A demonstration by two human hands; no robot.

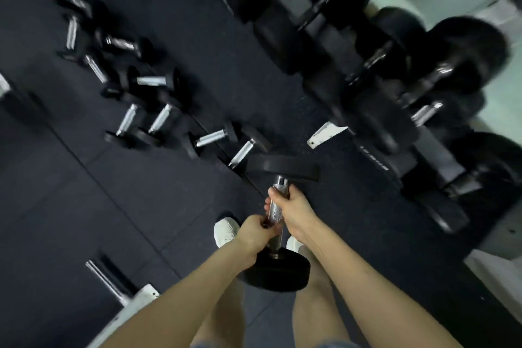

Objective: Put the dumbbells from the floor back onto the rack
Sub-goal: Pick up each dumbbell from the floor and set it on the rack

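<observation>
Both your hands curl around the chrome handle of a black round-plated dumbbell (278, 272), held lengthwise in front of your legs, above the dark rubber floor (141, 198) and your white shoe (224, 230). Your right hand (292, 210) grips the handle's far part, just short of the far plate. Your left hand (254, 232) grips just behind it, beside the nearer plate. Smaller chrome-handled dumbbells (210, 137) lie scattered towards the floor's far left. The blurred rack (327, 133) of large black dumbbells (457, 65) runs along the right.
</observation>
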